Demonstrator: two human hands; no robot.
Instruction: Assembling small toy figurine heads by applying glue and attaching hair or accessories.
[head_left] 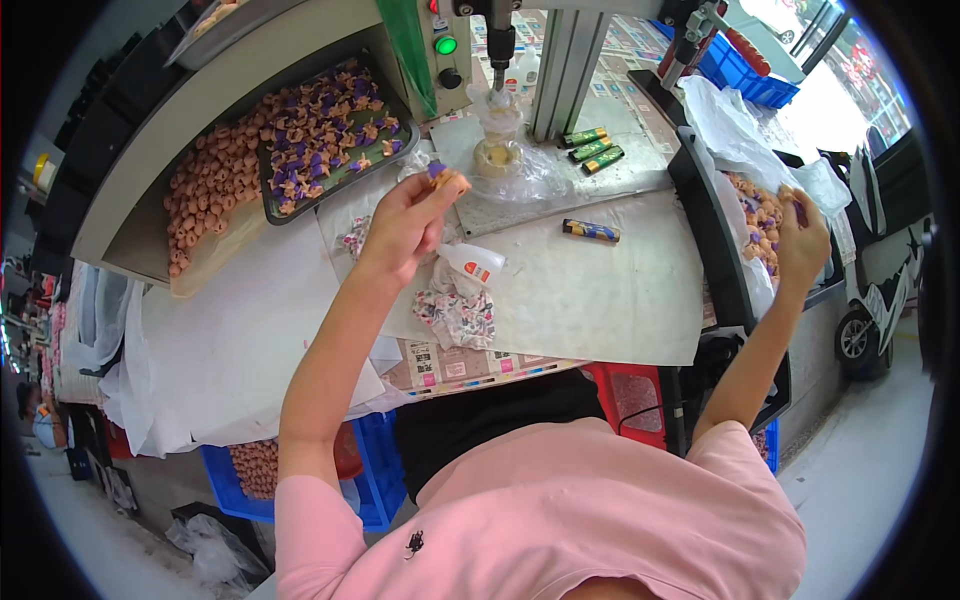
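Observation:
Above the worktable, my left hand point(402, 228) is closed in a pinch on a small purple-and-tan doll part point(440, 177). Far to the right, my right hand point(803, 245) is at the edge of a black bin point(715, 225) lined with white plastic, its fingers closed on a small purple piece point(799, 213). Many round tan parts point(758, 220), some with purple, lie in that bin. Ahead of my left hand stands a press point(500, 60), with a plastic-wrapped fixture point(497, 150) beneath its spindle. A black tray point(400, 150) at the left holds many purple-and-tan doll parts point(325, 130).
Round tan heads point(215, 180) are heaped beside the tray. A white squeeze bottle point(472, 262) and a floral cloth point(458, 318) lie on the table. Three green cylinders point(593, 148) rest on the press base; a dark blue one point(590, 231) lies nearer. Below is a blue crate point(380, 470).

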